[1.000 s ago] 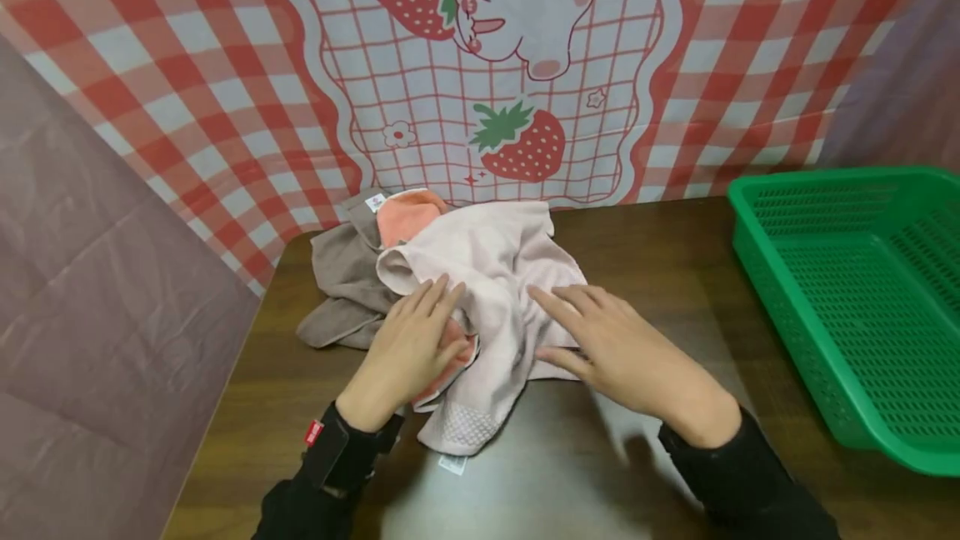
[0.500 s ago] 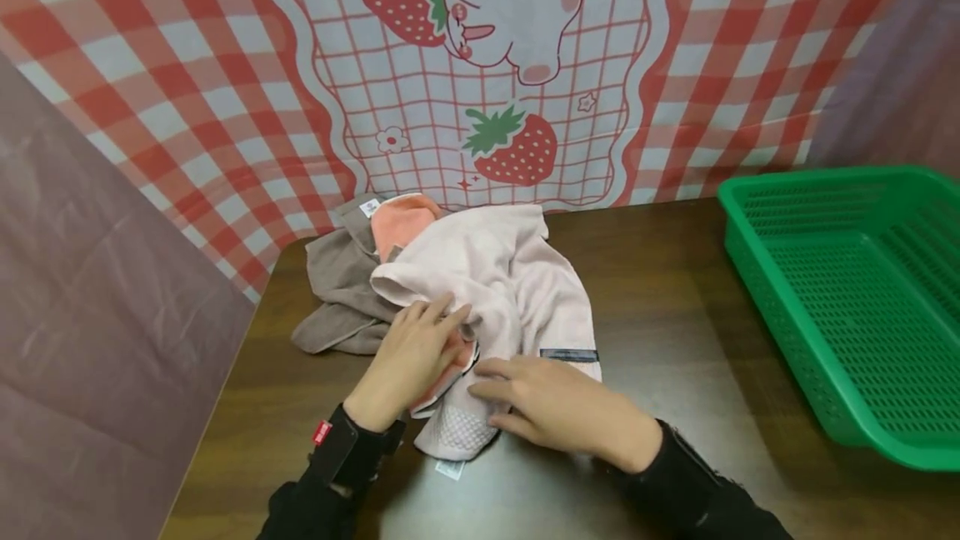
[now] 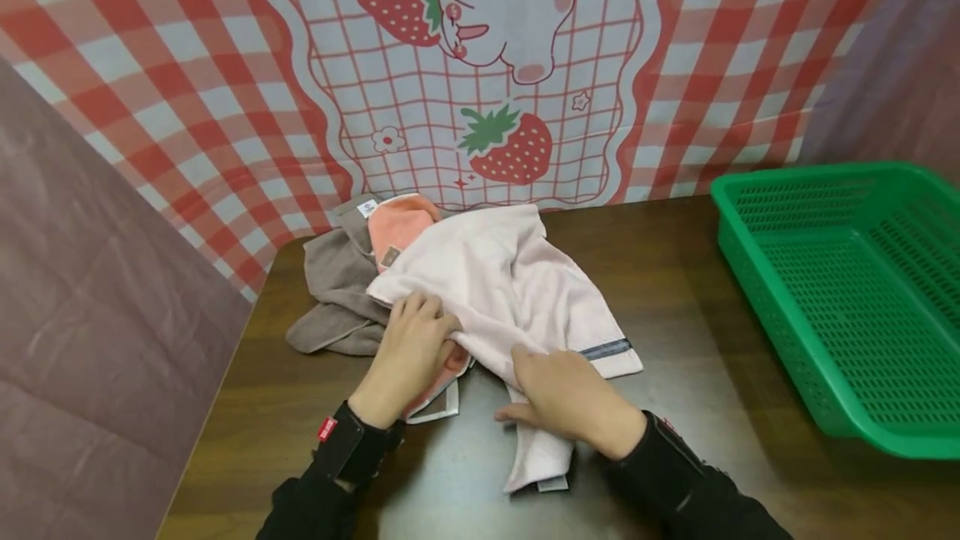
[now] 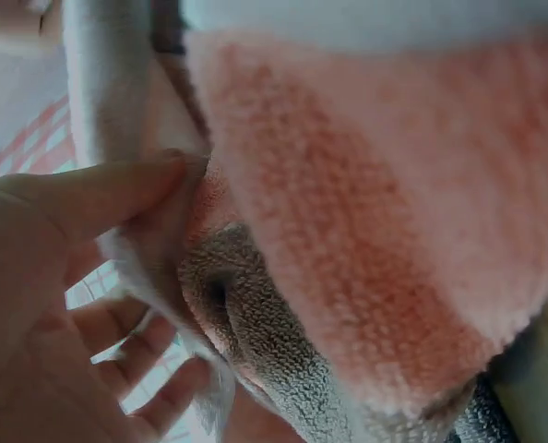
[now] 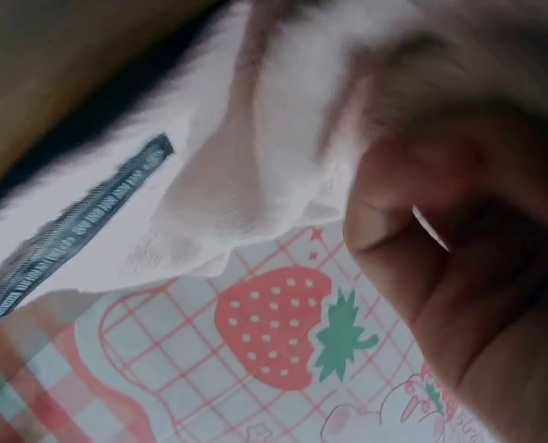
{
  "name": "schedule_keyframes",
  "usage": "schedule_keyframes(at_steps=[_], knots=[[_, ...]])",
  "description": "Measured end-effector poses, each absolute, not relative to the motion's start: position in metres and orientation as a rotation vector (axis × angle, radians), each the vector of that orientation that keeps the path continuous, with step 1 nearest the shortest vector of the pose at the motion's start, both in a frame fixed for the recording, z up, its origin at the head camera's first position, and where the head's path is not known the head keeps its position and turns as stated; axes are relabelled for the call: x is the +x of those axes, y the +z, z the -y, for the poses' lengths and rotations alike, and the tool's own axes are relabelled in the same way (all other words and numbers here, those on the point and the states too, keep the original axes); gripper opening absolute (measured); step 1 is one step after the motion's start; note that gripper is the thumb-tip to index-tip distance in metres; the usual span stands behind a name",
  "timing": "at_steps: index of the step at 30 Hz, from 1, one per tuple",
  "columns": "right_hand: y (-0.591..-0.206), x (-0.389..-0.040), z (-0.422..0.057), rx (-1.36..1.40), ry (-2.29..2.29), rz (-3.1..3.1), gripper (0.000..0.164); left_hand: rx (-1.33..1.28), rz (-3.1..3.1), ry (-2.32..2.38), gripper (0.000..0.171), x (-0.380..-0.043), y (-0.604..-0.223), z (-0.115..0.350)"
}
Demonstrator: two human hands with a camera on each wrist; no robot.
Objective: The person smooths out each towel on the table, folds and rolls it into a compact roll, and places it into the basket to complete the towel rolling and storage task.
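pale rumpled towel (image 3: 487, 252), pinched by fingers (image 4: 131, 189), fuzzy coral cloth (image 4: 348, 212) beneath

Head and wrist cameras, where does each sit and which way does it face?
Head: on the head, facing forward and down at the pale towel; left hand, right hand and dark sleeves show.
Left wrist: on that wrist, facing the orange cloth close up; left hand shows.
Right wrist: on that wrist, facing past the right hand to the strawberry print.
Head and right wrist share the strawberry print and towel's dark band.
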State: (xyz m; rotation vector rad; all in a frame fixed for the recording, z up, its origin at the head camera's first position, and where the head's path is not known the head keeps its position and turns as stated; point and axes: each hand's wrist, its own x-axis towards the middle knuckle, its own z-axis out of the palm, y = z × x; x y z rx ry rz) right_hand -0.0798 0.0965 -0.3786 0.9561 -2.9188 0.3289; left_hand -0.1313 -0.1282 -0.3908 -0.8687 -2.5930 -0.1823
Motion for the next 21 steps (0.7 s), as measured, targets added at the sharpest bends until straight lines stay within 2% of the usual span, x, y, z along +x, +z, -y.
schedule_keyframes(at_steps=[2, 3, 5, 8, 12, 15, 18, 21], knots=[[-0.377, -0.081, -0.099, 0.903, 0.273, 2.885, 0.072, -0.863, 2.574, -0.207, 0.008, -0.132, -0.388, 0.127], [-0.376, -0.082, -0.101, 0.885, 0.240, 2.860, 0.074, -0.866, 2.564, -0.225, 0.012, -0.132, -0.387, 0.127], [-0.373, -0.084, -0.105, 0.853, 0.152, 2.826, 0.066, -0.881, 2.537, -0.261, 0.017, -0.133, -0.384, 0.127], [-0.366, -0.089, -0.112, 0.837, 0.084, 2.775, 0.037, -0.924, 2.506, -0.283, 0.024, -0.133, -0.381, 0.128], [-0.347, -0.095, -0.124, 0.814, 0.168, 2.717, 0.021, -0.963, 2.494, -0.284, 0.039, -0.132, -0.378, 0.130], [-0.332, -0.096, -0.133, 0.774, 0.239, 2.706, 0.017, -0.948, 2.487, -0.306, 0.045, -0.131, -0.375, 0.131], [-0.320, -0.095, -0.143, 0.754, 0.246, 2.707, 0.015, -0.932, 2.455, -0.371, 0.044, -0.128, -0.367, 0.132], [-0.311, -0.094, -0.151, 0.758, 0.280, 2.669, 0.019, -0.936, 2.389, -0.441, 0.040, -0.124, -0.353, 0.135]])
